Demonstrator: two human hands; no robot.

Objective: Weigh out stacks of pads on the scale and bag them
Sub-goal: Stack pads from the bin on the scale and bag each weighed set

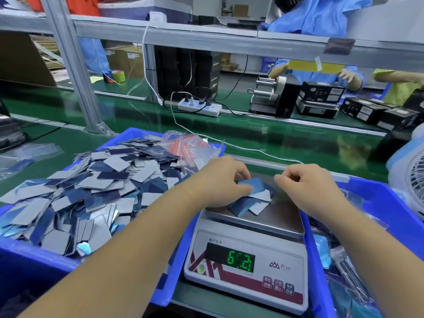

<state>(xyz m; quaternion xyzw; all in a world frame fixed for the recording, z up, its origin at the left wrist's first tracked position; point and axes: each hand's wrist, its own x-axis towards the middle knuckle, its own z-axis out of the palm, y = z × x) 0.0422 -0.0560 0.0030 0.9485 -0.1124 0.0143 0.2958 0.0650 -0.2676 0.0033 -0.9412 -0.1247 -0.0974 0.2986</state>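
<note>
The left hand pinches a blue pad between thumb and fingers over the steel pan of the scale, just above a small loose pile of pads lying on the pan. The right hand hovers beside it over the pan, fingers curled in with nothing visible in them. Left of the scale, a blue bin holds a heap of loose pads, with clear bags at its far corner.

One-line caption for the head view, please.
Left hand pinches a blue pad over the scale; right hand hovers.
</note>
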